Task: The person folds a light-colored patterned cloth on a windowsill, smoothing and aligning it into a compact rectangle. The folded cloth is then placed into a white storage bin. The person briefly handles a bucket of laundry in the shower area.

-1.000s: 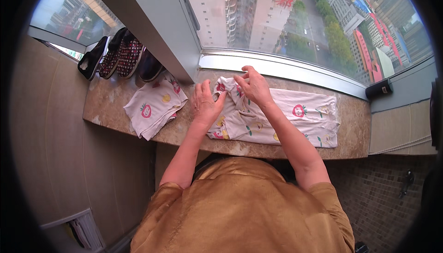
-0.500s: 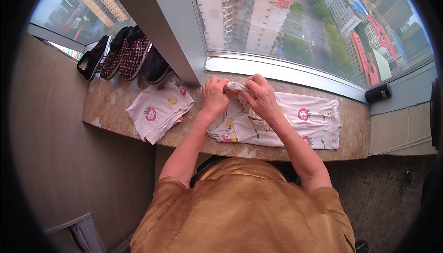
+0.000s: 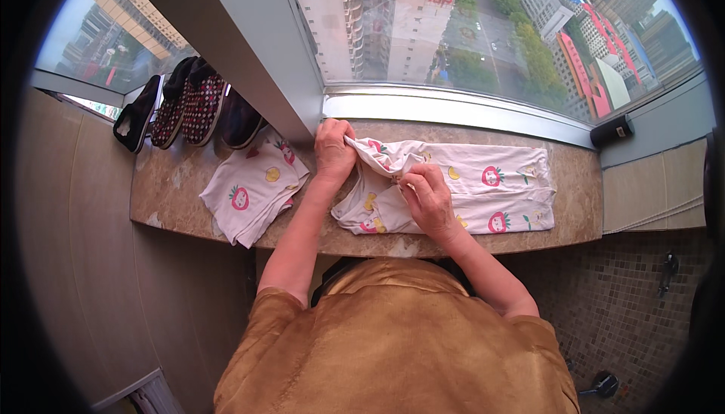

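Observation:
A pair of pale pink pyjama pants with a strawberry and yellow fruit print lies lengthwise along the marbled window ledge. The cuffs are at the right, and the opened waist end is bunched at the left. My left hand is closed on the far corner of the waist, lifting its edge a little. My right hand is over the middle of the waist end, its fingers pinched on a crumpled bit of the cloth. Left of my left forearm lies a folded garment in the same print.
Several dark and patterned shoes stand against the window at the far left. A broad grey window post rises behind my left hand. At the far right end sits a small black cylinder. The ledge has a curved front edge near my body.
My hands were together, pinching the rolled waist edge. Now they are apart: the left has shifted slightly left, the right has come down nearer me, and the far waist side is spread out.

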`<state>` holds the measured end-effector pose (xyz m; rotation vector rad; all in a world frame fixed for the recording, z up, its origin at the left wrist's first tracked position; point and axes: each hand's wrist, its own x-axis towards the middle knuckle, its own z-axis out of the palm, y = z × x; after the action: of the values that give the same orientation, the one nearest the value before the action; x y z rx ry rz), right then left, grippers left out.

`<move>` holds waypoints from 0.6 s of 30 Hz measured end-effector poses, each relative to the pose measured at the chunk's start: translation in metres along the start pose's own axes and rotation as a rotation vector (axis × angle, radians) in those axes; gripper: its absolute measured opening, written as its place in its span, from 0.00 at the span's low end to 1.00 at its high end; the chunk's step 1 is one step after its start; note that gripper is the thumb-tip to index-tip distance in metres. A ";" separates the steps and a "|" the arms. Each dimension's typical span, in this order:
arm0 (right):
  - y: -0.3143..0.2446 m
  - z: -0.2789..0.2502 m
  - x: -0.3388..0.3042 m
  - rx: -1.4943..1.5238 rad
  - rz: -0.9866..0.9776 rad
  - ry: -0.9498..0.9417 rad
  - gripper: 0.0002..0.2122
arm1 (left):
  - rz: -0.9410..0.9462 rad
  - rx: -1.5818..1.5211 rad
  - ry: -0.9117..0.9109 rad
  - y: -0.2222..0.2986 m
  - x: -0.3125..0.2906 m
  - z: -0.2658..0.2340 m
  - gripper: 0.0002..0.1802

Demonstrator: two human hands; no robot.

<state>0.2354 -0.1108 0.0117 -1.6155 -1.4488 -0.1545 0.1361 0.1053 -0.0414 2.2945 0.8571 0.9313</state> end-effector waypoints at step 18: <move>0.014 -0.010 -0.005 0.041 0.465 -0.222 0.12 | 0.220 -0.084 -0.367 0.047 -0.027 -0.062 0.29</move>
<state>0.2504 -0.1189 0.0064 -1.9339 -1.1861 0.3277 0.0915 0.0686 0.0171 2.4132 0.4098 0.5894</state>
